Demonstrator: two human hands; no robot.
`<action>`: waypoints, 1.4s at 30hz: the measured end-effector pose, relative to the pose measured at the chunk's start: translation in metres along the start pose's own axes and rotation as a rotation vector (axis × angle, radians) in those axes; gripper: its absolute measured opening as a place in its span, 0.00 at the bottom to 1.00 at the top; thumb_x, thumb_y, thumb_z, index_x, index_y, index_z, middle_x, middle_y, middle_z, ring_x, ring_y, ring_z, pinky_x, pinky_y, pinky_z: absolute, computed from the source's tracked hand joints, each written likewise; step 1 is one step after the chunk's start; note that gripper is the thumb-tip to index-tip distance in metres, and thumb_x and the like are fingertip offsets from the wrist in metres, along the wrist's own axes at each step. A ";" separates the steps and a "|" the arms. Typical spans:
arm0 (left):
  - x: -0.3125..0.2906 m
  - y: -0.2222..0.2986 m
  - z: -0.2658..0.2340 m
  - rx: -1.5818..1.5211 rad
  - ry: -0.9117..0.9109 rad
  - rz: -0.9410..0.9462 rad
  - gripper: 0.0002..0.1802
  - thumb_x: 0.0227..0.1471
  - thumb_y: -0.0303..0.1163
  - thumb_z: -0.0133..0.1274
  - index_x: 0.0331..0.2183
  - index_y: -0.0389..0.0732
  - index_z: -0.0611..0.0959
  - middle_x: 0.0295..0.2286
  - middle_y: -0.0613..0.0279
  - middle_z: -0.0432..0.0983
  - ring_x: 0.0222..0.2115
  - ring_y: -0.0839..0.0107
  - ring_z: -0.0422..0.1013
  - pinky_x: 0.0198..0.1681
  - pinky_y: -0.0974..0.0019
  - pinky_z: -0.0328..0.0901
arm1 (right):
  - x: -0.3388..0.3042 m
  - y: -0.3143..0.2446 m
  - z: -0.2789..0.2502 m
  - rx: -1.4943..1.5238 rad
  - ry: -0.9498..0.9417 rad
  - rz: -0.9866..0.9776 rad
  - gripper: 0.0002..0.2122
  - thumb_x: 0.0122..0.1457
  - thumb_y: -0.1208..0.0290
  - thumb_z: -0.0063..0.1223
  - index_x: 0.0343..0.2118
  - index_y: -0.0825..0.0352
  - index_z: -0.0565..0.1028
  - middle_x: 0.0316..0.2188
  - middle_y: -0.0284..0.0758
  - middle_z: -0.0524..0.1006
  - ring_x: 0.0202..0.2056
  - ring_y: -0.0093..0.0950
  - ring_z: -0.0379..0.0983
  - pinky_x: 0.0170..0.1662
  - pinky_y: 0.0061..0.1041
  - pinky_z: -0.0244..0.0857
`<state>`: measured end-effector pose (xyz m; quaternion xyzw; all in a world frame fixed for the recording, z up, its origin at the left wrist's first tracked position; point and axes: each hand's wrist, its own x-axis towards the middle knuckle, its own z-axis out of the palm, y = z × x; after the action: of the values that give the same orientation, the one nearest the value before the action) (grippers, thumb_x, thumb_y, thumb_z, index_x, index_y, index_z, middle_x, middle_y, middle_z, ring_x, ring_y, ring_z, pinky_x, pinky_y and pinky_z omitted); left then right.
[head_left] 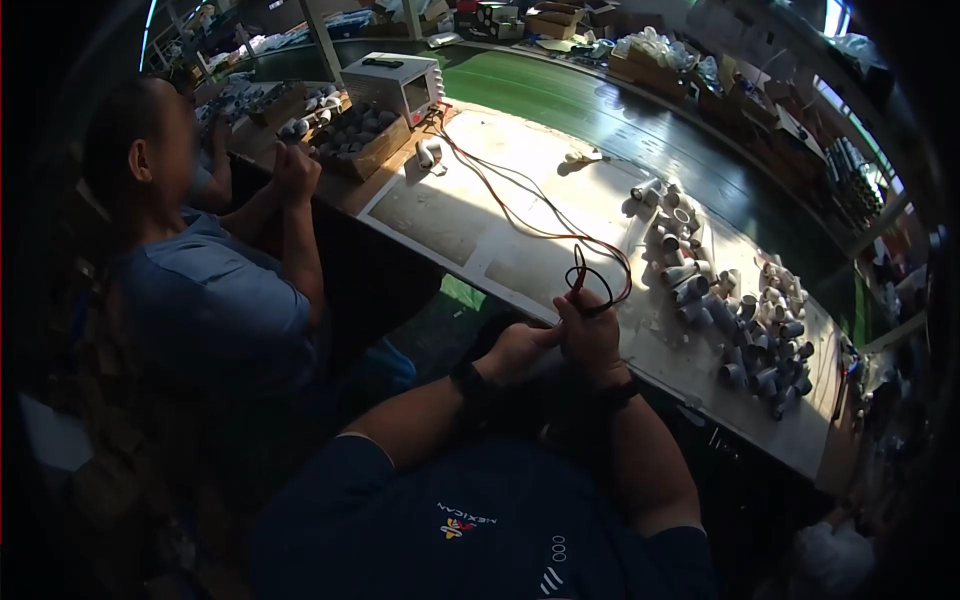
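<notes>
Both my hands meet just over the near edge of the bench. My right hand [592, 335] is closed around the end of a red test lead [577, 287], which sticks up past the thumb. Close beside it, my left hand [518, 353] has its fingers closed; whatever it grips is hidden. Red and black cables [510, 210] loop from my hands across the white bench top [480, 235] to a light-coloured box-shaped instrument [398, 85] at the far left.
Several white and grey pipe-like fittings [745, 320] are heaped at the right. A cardboard box [365, 145] of dark parts and one loose white fitting [430, 155] lie near the instrument. A co-worker [210, 270] is at my left. Beyond the bench runs a green surface [520, 85].
</notes>
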<state>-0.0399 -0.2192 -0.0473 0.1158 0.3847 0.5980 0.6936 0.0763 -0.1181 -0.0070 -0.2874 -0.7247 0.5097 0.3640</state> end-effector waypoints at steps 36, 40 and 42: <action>0.024 -0.002 -0.015 0.265 0.041 -0.017 0.19 0.65 0.43 0.56 0.43 0.34 0.81 0.26 0.58 0.80 0.20 0.70 0.77 0.18 0.72 0.70 | 0.027 0.027 -0.024 -0.020 -0.257 0.090 0.08 0.63 0.67 0.63 0.35 0.68 0.81 0.20 0.25 0.75 0.20 0.13 0.69 0.22 0.15 0.60; 0.030 0.012 -0.018 0.279 0.038 -0.017 0.18 0.65 0.41 0.55 0.43 0.34 0.81 0.26 0.57 0.81 0.20 0.70 0.77 0.19 0.72 0.70 | 0.039 0.033 -0.020 -0.072 -0.269 0.057 0.08 0.63 0.68 0.64 0.34 0.68 0.80 0.19 0.25 0.75 0.20 0.13 0.69 0.23 0.16 0.60; 0.030 0.019 -0.025 0.248 0.019 -0.022 0.17 0.65 0.40 0.55 0.43 0.34 0.81 0.26 0.57 0.81 0.20 0.70 0.77 0.19 0.71 0.71 | 0.045 0.035 -0.013 -0.080 -0.281 0.032 0.08 0.62 0.68 0.64 0.33 0.68 0.80 0.19 0.25 0.75 0.20 0.14 0.69 0.23 0.16 0.61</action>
<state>-0.0711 -0.1942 -0.0638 0.1907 0.4635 0.5391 0.6769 0.0629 -0.0647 -0.0269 -0.2391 -0.7835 0.5212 0.2392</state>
